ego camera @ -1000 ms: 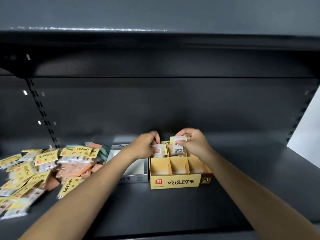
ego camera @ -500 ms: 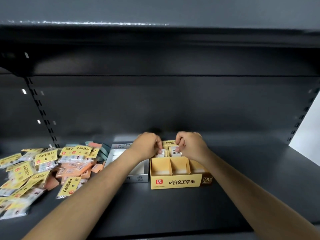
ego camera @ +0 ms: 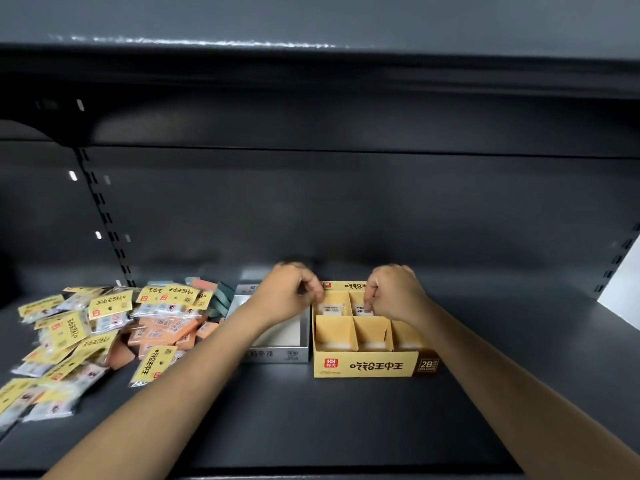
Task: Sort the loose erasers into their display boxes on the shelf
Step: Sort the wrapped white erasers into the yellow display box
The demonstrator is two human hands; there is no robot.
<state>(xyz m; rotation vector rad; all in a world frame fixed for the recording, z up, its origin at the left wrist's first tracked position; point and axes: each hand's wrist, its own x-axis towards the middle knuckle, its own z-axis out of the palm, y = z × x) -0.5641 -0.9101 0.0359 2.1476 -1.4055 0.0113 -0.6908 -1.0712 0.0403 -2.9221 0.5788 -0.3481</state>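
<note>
A yellow display box [ego camera: 367, 366] with several compartments stands on the dark shelf [ego camera: 311, 420]. My left hand [ego camera: 289, 294] has its fingers curled over the back left compartment and pinches the top edge of an eraser pack [ego camera: 331, 308] that sits in it. Over the back middle compartment, my right hand [ego camera: 396, 296] pinches the top of a second eraser pack [ego camera: 362, 310]. The three front compartments look empty. A heap of loose eraser packs [ego camera: 104, 327], yellow-carded and orange, lies at the left of the shelf.
A silver display box [ego camera: 277, 355], open and mostly empty, stands directly left of the yellow box, under my left forearm. Teal erasers [ego camera: 223, 299] lie behind the heap. The upper shelf [ego camera: 311, 71] overhangs close above. The slotted upright [ego camera: 104, 220] is at the back left.
Both hands have lowered their eraser packs from above the yellow box down into its back compartments. The right pack, held upright a second ago, now sits low inside.
</note>
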